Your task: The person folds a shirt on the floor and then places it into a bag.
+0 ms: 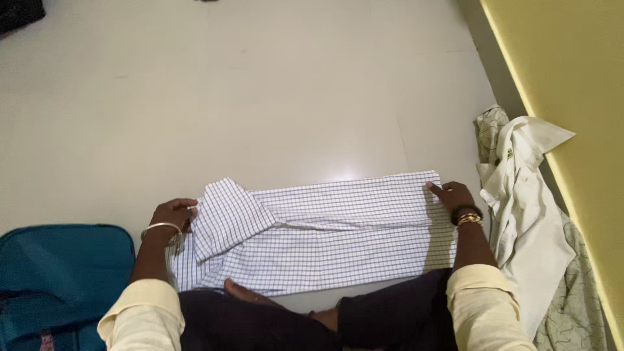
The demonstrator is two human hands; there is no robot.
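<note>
left hand (174,213) pinches the folded checked shirt (325,234) at mid-frame left; right hand (453,195) presses its far edge, fingers loosely curled. soft, light, probably best gripped at corners.

Teal bag (62,273), crumpled white clothes (526,214)

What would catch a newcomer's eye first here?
The white checked shirt, folded into a long strip on the pale floor, dominates the middle. The left hand grips its collar end and the right hand pins the far end. A heap of pale clothes lies by the yellow wall.
</note>
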